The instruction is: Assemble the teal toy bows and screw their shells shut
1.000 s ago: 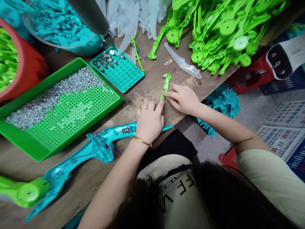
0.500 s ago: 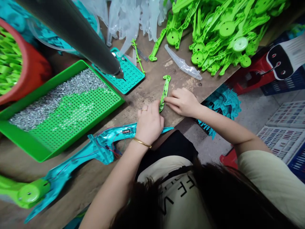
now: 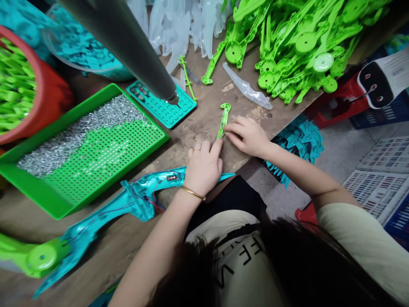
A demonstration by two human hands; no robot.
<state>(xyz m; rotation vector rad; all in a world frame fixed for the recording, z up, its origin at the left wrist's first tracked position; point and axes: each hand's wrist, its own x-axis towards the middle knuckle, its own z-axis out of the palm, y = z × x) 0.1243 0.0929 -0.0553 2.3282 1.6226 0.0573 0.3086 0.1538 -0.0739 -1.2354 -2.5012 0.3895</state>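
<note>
A slim light-green plastic part (image 3: 225, 115) lies on the table with its hooked end pointing away from me. My left hand (image 3: 204, 164), wearing a ring and a bracelet, has its fingers closed at the part's near end, which they hide. From the right, my right hand (image 3: 247, 135) pinches at the part's side; a tiny pale sliver shows at its fingertips, too small to name. Under my left wrist runs a long teal plastic shell (image 3: 108, 209) carrying thin wires, joined to a green piece with a round disc (image 3: 43, 257).
A green tray (image 3: 54, 207) of small screws (image 3: 79, 125) stands left, beside a teal perforated tray (image 3: 172, 114). An electric screwdriver (image 3: 134, 47) hangs over them. Behind lie a clear plastic piece (image 3: 247, 90) and piled green parts (image 3: 303, 42). A red bucket (image 3: 51, 89) stands far left.
My left fingers have slid slightly nearer to me along the green part. My right hand stays at its side, fingertips a little higher. The view has shifted slightly.
</note>
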